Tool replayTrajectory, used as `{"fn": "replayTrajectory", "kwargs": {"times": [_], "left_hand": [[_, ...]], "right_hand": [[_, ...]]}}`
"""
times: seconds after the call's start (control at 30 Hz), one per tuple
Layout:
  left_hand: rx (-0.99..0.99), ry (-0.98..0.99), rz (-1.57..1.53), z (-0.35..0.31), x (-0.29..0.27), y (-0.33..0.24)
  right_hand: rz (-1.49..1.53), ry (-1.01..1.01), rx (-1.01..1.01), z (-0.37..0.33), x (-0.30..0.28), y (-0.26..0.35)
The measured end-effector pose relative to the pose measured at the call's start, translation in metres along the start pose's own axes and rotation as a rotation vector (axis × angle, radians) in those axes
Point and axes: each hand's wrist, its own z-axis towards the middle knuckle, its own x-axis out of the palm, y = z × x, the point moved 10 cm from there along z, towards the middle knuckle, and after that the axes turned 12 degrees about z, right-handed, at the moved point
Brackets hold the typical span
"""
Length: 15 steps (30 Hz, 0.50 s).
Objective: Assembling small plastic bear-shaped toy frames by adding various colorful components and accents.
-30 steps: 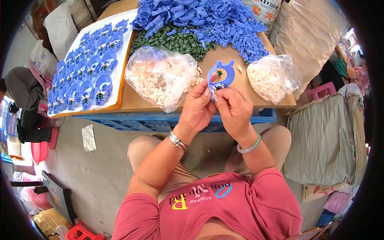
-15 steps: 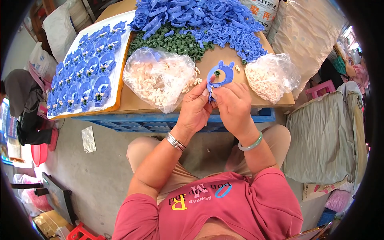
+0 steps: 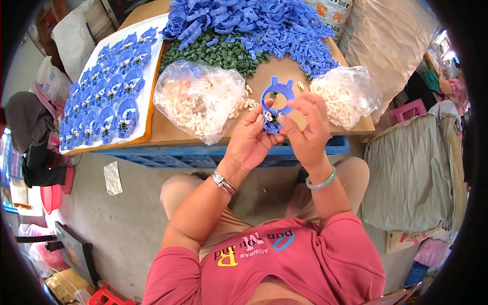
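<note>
Above my lap, at the table's front edge, my left hand (image 3: pixel 250 136) pinches a blue plastic ring-shaped piece (image 3: pixel 278 89) by its lower part. Two small ears stand up from the ring, and small white and dark green parts sit below its opening. My right hand (image 3: pixel 308 121) is just to the right of the piece, fingers apart, its thumb close to the lower part; whether it touches cannot be made out. A clear bag of cream-coloured small parts (image 3: pixel 195 104) lies left of my hands. Another such bag (image 3: pixel 346 96) is to the right.
On the cardboard-topped table (image 3: pixel 300 122) are heaps of blue plastic pieces (image 3: pixel 249 20) and dark green parts (image 3: pixel 216 53). At left, a white board (image 3: pixel 147 96) bears rows of assembled blue pieces. A blue crate (image 3: pixel 193 156) is under the table edge. A cloth-covered stack (image 3: pixel 406 173) stands right.
The blue piece has turned so its ring and lower part face up toward me. My right hand has let go and shifted slightly right, its fingers spreading. My left hand keeps hold.
</note>
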Motion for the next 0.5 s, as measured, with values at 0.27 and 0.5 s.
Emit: {"fn": "replayTrajectory", "kwargs": {"times": [0.27,0.5], "left_hand": [[0.034,-0.017,0.007,0.002,-0.002,-0.002],[0.124,0.049,0.117,-0.001,0.008,-0.011]], "right_hand": [[-0.01,0.048,-0.017,-0.014,0.014,-0.005],[0.011,-0.062,0.023,-0.015,0.005,0.0]]}}
